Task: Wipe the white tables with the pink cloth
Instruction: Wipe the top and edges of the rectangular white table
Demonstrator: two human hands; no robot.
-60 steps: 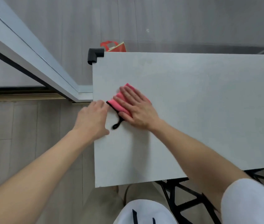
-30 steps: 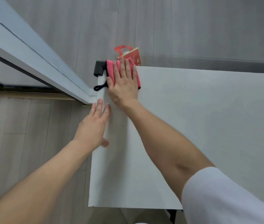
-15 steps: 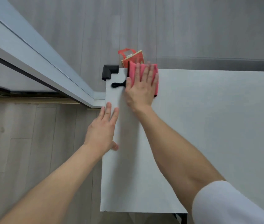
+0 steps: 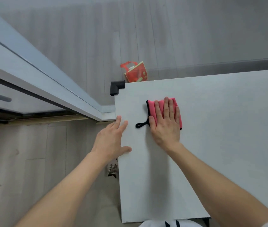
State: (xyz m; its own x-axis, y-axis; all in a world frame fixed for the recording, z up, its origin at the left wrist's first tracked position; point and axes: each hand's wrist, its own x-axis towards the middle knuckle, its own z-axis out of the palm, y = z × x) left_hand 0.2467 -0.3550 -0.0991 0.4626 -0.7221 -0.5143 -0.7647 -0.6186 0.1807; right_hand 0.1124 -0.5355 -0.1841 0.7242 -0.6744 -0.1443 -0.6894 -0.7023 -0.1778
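Pulled back from the corner, pink cloth (image 4: 158,110) lies under right hand (image 4: 166,126).

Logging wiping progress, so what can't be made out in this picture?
Head view:
1. Pink cloth: middle hidden under the right hand.
2. White table: right side cut off by the frame edge.
3. Red bag: bottom hidden behind the table's far edge; print too small to read.

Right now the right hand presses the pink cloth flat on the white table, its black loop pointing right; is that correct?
Not quite: in the head view the right hand presses the pink cloth flat on the white table, but its black loop points left.
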